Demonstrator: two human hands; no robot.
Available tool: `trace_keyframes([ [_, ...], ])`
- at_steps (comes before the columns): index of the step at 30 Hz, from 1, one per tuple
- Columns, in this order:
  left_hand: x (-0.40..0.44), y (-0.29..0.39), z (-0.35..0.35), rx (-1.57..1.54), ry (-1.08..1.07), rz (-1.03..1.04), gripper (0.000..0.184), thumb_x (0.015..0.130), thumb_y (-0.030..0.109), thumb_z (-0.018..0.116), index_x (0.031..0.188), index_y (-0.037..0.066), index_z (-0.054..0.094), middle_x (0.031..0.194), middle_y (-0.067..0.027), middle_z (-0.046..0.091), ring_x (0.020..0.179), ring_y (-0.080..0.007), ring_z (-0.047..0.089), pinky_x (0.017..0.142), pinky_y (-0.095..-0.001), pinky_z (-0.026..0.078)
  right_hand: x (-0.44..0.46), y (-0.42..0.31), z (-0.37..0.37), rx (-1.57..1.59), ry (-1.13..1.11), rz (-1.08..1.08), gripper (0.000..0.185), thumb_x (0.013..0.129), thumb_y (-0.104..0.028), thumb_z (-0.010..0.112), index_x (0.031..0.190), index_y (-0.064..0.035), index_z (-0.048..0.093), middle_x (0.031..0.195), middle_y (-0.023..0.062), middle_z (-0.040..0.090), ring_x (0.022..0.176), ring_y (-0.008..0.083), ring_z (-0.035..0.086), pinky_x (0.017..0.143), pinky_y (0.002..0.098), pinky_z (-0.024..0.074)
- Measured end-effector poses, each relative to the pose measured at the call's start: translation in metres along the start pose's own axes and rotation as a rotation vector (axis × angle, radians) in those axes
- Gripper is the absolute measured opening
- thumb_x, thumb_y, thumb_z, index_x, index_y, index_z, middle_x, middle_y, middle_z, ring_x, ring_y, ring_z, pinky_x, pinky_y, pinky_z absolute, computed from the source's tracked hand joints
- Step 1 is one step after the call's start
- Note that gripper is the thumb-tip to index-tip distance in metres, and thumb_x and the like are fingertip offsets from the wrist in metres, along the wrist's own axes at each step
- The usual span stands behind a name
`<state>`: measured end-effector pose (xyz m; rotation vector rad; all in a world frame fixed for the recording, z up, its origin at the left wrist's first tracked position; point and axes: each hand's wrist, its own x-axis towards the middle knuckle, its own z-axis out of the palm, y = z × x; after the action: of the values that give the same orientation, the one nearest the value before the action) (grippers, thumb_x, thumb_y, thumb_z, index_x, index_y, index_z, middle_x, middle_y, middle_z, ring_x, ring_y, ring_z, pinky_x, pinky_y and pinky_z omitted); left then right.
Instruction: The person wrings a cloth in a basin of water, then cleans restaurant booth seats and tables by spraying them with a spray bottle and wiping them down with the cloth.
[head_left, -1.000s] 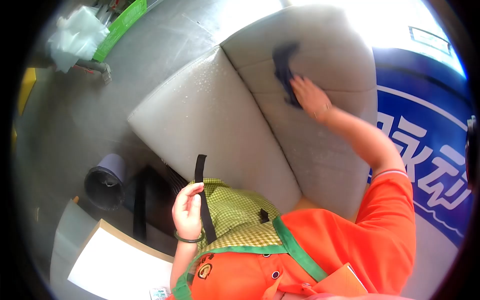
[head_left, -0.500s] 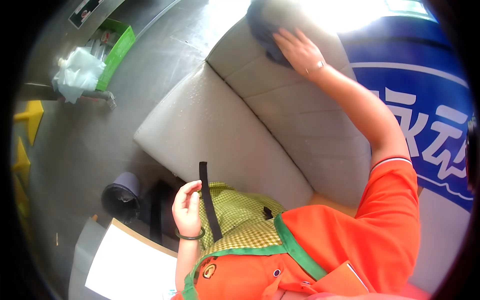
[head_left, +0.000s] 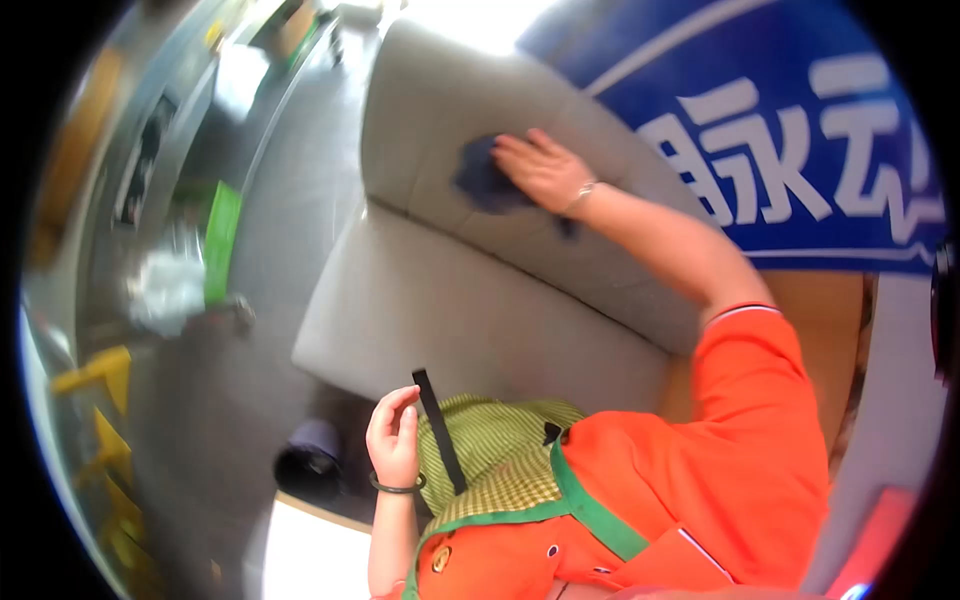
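My right hand [head_left: 543,172] lies spread on a dark blue cloth [head_left: 487,178], pressing it against the grey padded backrest [head_left: 420,110] of a seat. The grey seat cushion [head_left: 430,300] extends below the backrest. My left hand [head_left: 395,430] is raised near my body, its fingers curved and apart, with nothing in it. A black strap [head_left: 440,430] hangs beside it over the green checked apron [head_left: 500,455].
A dark bin [head_left: 309,460] stands on the floor at the lower left, by a white tabletop [head_left: 315,550]. Farther left are a green box [head_left: 221,243], plastic bags [head_left: 168,290] and yellow pieces [head_left: 110,380]. Behind the backrest is a blue panel with white characters [head_left: 750,150].
The view has turned, so the seat appears rotated. My right hand and the cloth have shifted over the backrest, from its upper end to a lower place. My left hand keeps its pose.
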<state>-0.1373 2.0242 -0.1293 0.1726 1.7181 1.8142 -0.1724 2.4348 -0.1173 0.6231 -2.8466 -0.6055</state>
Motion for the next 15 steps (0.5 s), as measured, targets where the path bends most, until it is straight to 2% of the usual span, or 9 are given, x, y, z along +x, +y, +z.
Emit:
trace_keyframes([
  [1,0.012,0.015,0.007,0.038,-0.049,0.052,0.02,0.083,0.0,0.049,0.102,-0.003,0.056,0.102,-0.0099,0.058,0.094,-0.0167,0.055,0.085,-0.0275,0.043,-0.003,0.0,0.01,-0.007,0.105,0.076,0.035,0.077,-0.012,0.048,0.11,-0.0057,0.057,0.127,0.0041,0.047,0.129,0.0165,0.027,0.103,0.0405,0.0263],
  [3,0.03,0.035,0.017,0.116,-0.098,0.14,0.021,0.083,0.0,0.049,0.102,-0.004,0.056,0.103,-0.0109,0.057,0.096,-0.0187,0.055,0.087,-0.0296,0.042,-0.039,-0.009,-0.014,-0.169,0.086,0.239,0.036,0.075,-0.012,0.049,0.109,-0.0093,0.058,0.13,0.0014,0.045,0.128,0.0167,0.029,0.1,0.0422,0.0301],
  [4,0.036,0.042,0.022,0.133,-0.127,0.15,0.021,0.083,0.0,0.048,0.102,-0.004,0.056,0.103,-0.0108,0.057,0.096,-0.0187,0.055,0.087,-0.0298,0.042,-0.07,-0.007,-0.04,-0.158,-0.076,0.274,0.038,0.074,-0.014,0.051,0.112,-0.0123,0.057,0.134,-0.0009,0.04,0.127,0.0169,0.031,0.098,0.0422,0.0317],
  [8,0.041,0.053,0.054,0.265,-0.242,0.147,0.02,0.084,0.0,0.047,0.101,-0.004,0.056,0.101,-0.0104,0.058,0.094,-0.0184,0.055,0.086,-0.0292,0.042,-0.238,-0.034,-0.075,-0.065,-0.35,0.702,0.043,0.075,-0.015,0.052,0.118,-0.011,0.051,0.137,0.0019,0.035,0.124,0.0198,0.035,0.095,0.0426,0.0328],
  [10,0.046,0.059,0.075,0.378,-0.345,0.15,0.019,0.082,-0.001,0.049,0.1,-0.003,0.057,0.1,-0.0102,0.058,0.093,-0.0179,0.055,0.085,-0.0286,0.042,-0.311,-0.047,-0.079,-0.213,-0.418,1.128,0.039,0.074,-0.016,0.054,0.112,-0.0084,0.057,0.129,0.0045,0.045,0.122,0.0227,0.036,0.096,0.0432,0.0309],
  [11,0.051,0.064,0.087,0.431,-0.398,0.172,0.02,0.08,-0.001,0.052,0.099,-0.001,0.058,0.099,-0.011,0.059,0.092,-0.0199,0.056,0.083,-0.0292,0.043,-0.323,-0.052,-0.083,-0.207,-0.406,1.171,0.039,0.074,-0.016,0.054,0.112,-0.0084,0.057,0.129,0.0045,0.045,0.122,0.0227,0.036,0.096,0.0432,0.0309],
  [13,0.065,0.086,0.127,0.65,-0.525,0.324,0.02,0.078,-0.001,0.053,0.097,0.0,0.058,0.099,-0.0125,0.059,0.092,-0.0235,0.057,0.082,-0.0305,0.043,-0.349,-0.051,-0.105,-0.128,-0.537,1.484,0.031,0.071,-0.017,0.056,0.099,-0.0054,0.064,0.112,0.0114,0.056,0.115,0.028,0.042,0.095,0.0446,0.0307],
  [14,0.073,0.101,0.158,0.743,-0.611,0.473,0.021,0.077,0.0,0.054,0.097,0.001,0.058,0.098,-0.0134,0.059,0.093,-0.0273,0.056,0.082,-0.0324,0.043,-0.328,-0.044,-0.11,0.129,-0.781,1.449,0.023,0.068,-0.019,0.058,0.083,-0.0035,0.067,0.096,0.0162,0.06,0.107,0.0316,0.046,0.091,0.0457,0.0317],
  [15,0.078,0.113,0.192,0.835,-0.69,0.587,0.023,0.076,0.002,0.056,0.099,0.002,0.057,0.1,-0.013,0.059,0.096,-0.0289,0.055,0.083,-0.0353,0.043,-0.323,-0.063,-0.081,-0.247,-0.425,1.353,0.027,0.068,-0.022,0.058,0.086,-0.0024,0.064,0.1,0.0179,0.057,0.102,0.032,0.048,0.09,0.0464,0.0323],
])
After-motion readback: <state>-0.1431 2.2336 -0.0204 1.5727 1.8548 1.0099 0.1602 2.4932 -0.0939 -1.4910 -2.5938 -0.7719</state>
